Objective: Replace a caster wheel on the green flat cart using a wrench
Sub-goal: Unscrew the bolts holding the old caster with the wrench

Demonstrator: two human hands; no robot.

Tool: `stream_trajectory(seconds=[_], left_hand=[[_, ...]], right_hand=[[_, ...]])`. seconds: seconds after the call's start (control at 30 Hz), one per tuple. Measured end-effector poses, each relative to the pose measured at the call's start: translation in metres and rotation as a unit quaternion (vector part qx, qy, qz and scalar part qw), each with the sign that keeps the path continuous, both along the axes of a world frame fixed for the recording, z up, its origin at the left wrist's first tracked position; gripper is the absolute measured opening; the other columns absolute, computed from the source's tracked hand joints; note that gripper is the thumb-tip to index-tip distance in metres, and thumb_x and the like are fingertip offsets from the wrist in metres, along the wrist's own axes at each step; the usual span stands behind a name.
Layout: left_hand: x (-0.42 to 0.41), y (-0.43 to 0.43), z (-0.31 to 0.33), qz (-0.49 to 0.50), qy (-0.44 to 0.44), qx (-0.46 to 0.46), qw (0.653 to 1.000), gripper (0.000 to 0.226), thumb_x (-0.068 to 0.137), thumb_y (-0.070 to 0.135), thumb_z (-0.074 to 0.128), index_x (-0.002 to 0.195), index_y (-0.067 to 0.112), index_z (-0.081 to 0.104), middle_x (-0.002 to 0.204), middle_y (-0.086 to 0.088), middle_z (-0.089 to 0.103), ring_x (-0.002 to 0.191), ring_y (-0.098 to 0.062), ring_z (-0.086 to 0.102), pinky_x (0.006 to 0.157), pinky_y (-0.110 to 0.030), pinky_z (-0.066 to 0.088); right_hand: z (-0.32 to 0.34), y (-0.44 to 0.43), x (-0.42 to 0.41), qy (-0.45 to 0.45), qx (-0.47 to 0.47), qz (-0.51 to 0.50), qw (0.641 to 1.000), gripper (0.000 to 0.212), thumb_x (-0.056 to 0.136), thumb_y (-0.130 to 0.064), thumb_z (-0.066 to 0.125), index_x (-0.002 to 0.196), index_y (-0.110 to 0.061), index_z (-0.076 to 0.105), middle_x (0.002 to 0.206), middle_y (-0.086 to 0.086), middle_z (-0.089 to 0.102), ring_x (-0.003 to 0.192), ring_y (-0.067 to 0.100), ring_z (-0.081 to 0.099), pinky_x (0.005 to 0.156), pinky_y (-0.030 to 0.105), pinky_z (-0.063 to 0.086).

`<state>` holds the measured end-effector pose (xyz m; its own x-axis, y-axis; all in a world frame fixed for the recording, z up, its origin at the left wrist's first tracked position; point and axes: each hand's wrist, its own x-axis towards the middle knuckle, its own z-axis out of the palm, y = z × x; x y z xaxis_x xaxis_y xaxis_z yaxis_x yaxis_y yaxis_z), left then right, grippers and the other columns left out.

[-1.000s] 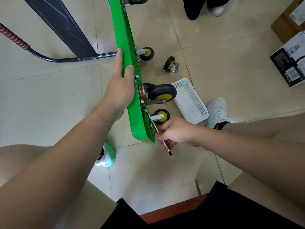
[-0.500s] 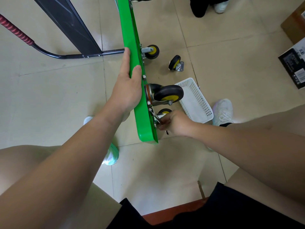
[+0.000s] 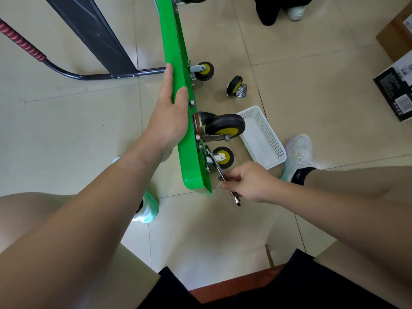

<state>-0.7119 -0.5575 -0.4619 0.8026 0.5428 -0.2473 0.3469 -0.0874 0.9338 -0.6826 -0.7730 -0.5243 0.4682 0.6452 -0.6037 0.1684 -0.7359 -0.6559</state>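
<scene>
At the middle of the floor (image 3: 312,97), the green cart (image 3: 176,63) stands tipped on its side, its flat deck running from far to near and its underside facing right. The left grip (image 3: 169,121), a bare hand, clasps the deck's upper edge: the fingers lie straight along the left face and the thumb hooks over the edge onto the right side. The right grip (image 3: 249,181) is curled around the handle of the wrench (image 3: 217,167), near the deck's near corner. The wrench slants from its head, set against a bolt on the underside, down and to the right, and its tail pokes out below the fingers.

A large black-and-yellow caster (image 3: 225,127) sticks out from the underside just beyond the wrench head. A smaller wheel (image 3: 223,157) shows just right of the wrench, and another small wheel (image 3: 204,71) sits farther along the deck. A loose caster (image 3: 236,86) lies on the floor to the right of that one, apart from the cart. A white plastic basket (image 3: 270,139) rests on the floor right of the large caster, partly behind it.

The cart's black tube handle (image 3: 89,75), wrapped in red at its left end, reaches out to the left beside a dark panel (image 3: 93,34). The person's pale shoes show on either side: one (image 3: 299,150) right of the basket, one (image 3: 147,208) near the deck's left. Another person's legs (image 3: 267,10) stand at the far edge, and two boxes (image 3: 394,90) sit at far right.
</scene>
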Motion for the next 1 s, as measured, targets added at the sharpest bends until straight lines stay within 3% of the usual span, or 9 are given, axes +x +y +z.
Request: stream_trajectory(seconds=[0.1,0.27,0.33,0.47,0.57,0.7,0.8,0.9,1.0], left_hand=[[0.001,-0.001,0.0,0.001,0.0,-0.003,1.0,0.06,0.111,0.035,0.033,0.163,0.049,0.007,0.149,0.025,0.044,0.116,0.005,0.06,0.103,-0.027,0.049],[0.001,-0.001,-0.001,0.0,0.003,-0.009,1.0,0.061,0.108,0.039,0.033,0.162,0.051,0.007,0.155,0.023,0.042,0.127,0.0,0.057,0.107,-0.031,0.048],[0.0,-0.001,-0.002,-0.002,0.004,-0.01,1.0,0.061,0.109,0.037,0.033,0.163,0.05,0.006,0.153,0.023,0.042,0.126,0.0,0.057,0.101,-0.027,0.049],[0.001,-0.001,-0.001,-0.003,0.001,-0.01,1.0,0.06,0.111,0.035,0.032,0.163,0.049,0.005,0.151,0.022,0.043,0.119,0.004,0.059,0.092,-0.024,0.05],[0.001,0.0,-0.002,-0.003,-0.004,-0.015,1.0,0.061,0.111,0.035,0.032,0.163,0.049,0.005,0.155,0.019,0.043,0.121,-0.002,0.062,0.098,-0.03,0.053],[0.0,0.0,-0.002,-0.007,-0.008,-0.015,1.0,0.061,0.111,0.034,0.032,0.163,0.048,0.005,0.155,0.02,0.042,0.124,-0.001,0.06,0.102,-0.031,0.052],[0.0,0.0,-0.001,-0.007,-0.009,-0.018,1.0,0.062,0.11,0.035,0.033,0.163,0.047,0.004,0.156,0.02,0.041,0.128,-0.003,0.057,0.108,-0.034,0.049],[0.001,0.001,-0.003,-0.004,-0.01,-0.02,1.0,0.063,0.108,0.036,0.034,0.163,0.048,0.005,0.158,0.02,0.042,0.128,-0.006,0.06,0.11,-0.039,0.05],[0.001,0.002,-0.003,0.001,-0.007,-0.013,1.0,0.065,0.105,0.038,0.035,0.163,0.048,0.007,0.16,0.022,0.038,0.136,-0.005,0.053,0.117,-0.038,0.043]], right_hand=[[0.005,-0.002,-0.006,0.022,0.025,-0.024,0.999,0.014,0.091,-0.028,0.074,0.101,-0.02,0.079,0.069,-0.006,0.071,0.057,0.001,0.057,0.074,0.028,0.053],[0.011,-0.003,-0.006,0.055,0.052,-0.03,0.997,0.019,0.092,-0.032,0.072,0.101,-0.017,0.079,0.087,0.007,0.077,0.087,0.028,0.072,0.087,0.047,0.058],[0.013,-0.004,-0.005,0.078,0.059,-0.042,0.994,0.019,0.093,-0.033,0.07,0.098,-0.016,0.079,0.088,0.006,0.077,0.087,0.028,0.073,0.089,0.048,0.057],[0.017,-0.004,-0.006,0.115,0.065,-0.03,0.991,0.024,0.098,-0.035,0.064,0.09,-0.017,0.078,0.087,0.0,0.078,0.081,0.018,0.072,0.086,0.04,0.058],[0.017,-0.003,-0.007,0.112,0.062,-0.024,0.991,0.025,0.099,-0.035,0.062,0.092,-0.016,0.077,0.089,0.0,0.078,0.084,0.019,0.073,0.083,0.034,0.058],[0.006,-0.001,-0.003,0.099,0.054,-0.026,0.993,0.021,0.098,-0.031,0.065,0.098,-0.015,0.077,0.089,-0.002,0.077,0.074,0.01,0.07,0.078,0.031,0.058],[-0.001,0.002,-0.001,0.091,0.046,-0.005,0.995,0.017,0.097,-0.031,0.065,0.099,-0.018,0.077,0.088,-0.005,0.077,0.082,0.012,0.073,0.08,0.028,0.059],[-0.008,0.007,0.003,0.061,0.031,0.009,0.998,0.01,0.097,-0.028,0.065,0.098,-0.027,0.075,0.081,-0.01,0.073,0.071,0.002,0.067,0.067,0.013,0.05],[-0.019,0.014,0.01,0.024,0.023,0.006,0.999,0.016,0.096,-0.025,0.067,0.108,-0.024,0.077,0.078,-0.018,0.065,0.078,0.005,0.059,0.068,0.016,0.043]])
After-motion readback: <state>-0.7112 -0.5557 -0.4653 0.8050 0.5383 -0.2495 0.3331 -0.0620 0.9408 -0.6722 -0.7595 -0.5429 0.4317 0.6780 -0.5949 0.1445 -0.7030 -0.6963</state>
